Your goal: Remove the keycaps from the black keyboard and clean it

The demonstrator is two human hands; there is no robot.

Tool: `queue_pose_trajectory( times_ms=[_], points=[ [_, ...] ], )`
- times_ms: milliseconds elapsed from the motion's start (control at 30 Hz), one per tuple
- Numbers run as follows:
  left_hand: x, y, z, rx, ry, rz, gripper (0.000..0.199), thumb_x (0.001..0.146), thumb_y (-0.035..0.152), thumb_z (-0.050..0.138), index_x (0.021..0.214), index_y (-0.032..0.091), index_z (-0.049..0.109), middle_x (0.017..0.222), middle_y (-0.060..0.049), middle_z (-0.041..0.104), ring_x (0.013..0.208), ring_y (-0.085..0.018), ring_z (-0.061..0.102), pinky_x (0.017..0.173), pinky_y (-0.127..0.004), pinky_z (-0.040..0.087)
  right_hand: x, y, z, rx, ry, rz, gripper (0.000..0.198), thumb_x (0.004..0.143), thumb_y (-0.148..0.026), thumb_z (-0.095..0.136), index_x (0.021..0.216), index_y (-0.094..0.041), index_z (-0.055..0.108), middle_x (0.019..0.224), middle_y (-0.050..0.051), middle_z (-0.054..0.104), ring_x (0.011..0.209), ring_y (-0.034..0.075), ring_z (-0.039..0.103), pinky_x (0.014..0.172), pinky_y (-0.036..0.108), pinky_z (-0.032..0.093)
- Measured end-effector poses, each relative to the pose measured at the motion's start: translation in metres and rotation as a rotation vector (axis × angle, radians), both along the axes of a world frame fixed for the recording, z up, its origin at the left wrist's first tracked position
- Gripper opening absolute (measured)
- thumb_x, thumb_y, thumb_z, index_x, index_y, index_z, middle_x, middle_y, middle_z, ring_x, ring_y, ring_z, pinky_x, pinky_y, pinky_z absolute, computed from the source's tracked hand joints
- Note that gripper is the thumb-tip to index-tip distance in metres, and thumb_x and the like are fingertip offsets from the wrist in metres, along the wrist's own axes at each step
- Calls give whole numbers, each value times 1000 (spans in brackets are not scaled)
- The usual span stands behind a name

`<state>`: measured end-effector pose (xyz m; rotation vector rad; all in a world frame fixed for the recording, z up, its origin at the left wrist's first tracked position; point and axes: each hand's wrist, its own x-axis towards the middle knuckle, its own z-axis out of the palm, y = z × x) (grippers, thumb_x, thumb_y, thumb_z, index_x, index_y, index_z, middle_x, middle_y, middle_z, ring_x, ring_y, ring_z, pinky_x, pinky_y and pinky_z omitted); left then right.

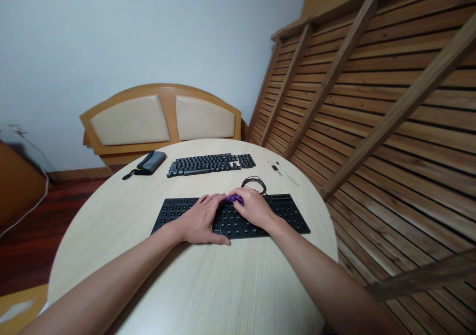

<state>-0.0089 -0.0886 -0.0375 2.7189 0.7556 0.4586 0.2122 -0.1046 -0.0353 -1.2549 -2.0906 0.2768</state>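
Note:
A black keyboard base (238, 224) with its keycaps off lies flat on the round table, small switch stems showing in rows. My left hand (203, 220) rests across its middle, fingers stretched toward the back edge and thumb near the front edge. Bunched in my right hand (253, 207) is a purple cloth (235, 199), pressed to the base close to its back edge. The fingers are closed around the cloth and partly hide it. Behind the base, a coiled black cable (256, 178) lies by my right hand.
Loose black keycaps (208, 164) are laid out in keyboard order farther back on the table (111, 235). A grey pouch (150, 163) sits at back left. Small tools (275, 168) and a thin stick (290, 177) lie at right. Wooden slats (372, 106) lean beside the table.

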Motion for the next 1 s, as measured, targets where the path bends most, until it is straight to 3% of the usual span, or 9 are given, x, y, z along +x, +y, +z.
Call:
queue_pose_trajectory(
  times_ms=[100,233,400,567,733,1000],
  points=[
    [0,0,-1,-6,-2,20,120,65,80,68,152,13,21,149,-26,41,137,-44,42,115,-63,28,-1,2,-1,-44,78,-63,26,86,-11,56,106,-23,68,98,2,74,89,19,67,83,31,48],
    [-1,1,-4,-8,-2,28,123,63,80,69,153,11,20,149,-27,41,136,-44,42,115,-64,27,2,5,-1,69,75,-173,24,87,-9,55,103,-22,68,100,4,73,97,20,64,87,32,47],
    [-2,2,-6,-10,-2,19,122,65,80,69,153,13,18,151,-26,40,138,-43,41,116,-64,25,2,6,-1,-26,-86,-31,31,88,-5,54,107,-24,69,100,3,73,96,20,65,85,31,47],
    [-1,1,-4,-13,35,40,123,65,81,68,153,12,17,152,-26,38,140,-43,39,117,-63,23,3,8,0,68,-64,-130,33,89,-3,50,110,-20,68,103,6,72,102,21,63,92,34,45],
    [-1,0,-4,-13,36,34,122,65,81,67,153,15,15,153,-26,37,140,-44,38,117,-64,22,5,7,1,-41,-112,56,37,89,-4,51,115,-24,69,108,4,73,101,20,66,91,32,47],
    [-2,0,0,-39,34,29,121,65,82,67,153,15,19,152,-26,39,141,-45,36,116,-65,23,39,1,14,-88,-234,-59,34,89,-7,53,110,-25,73,106,6,74,101,24,66,89,36,48]
  ],
)
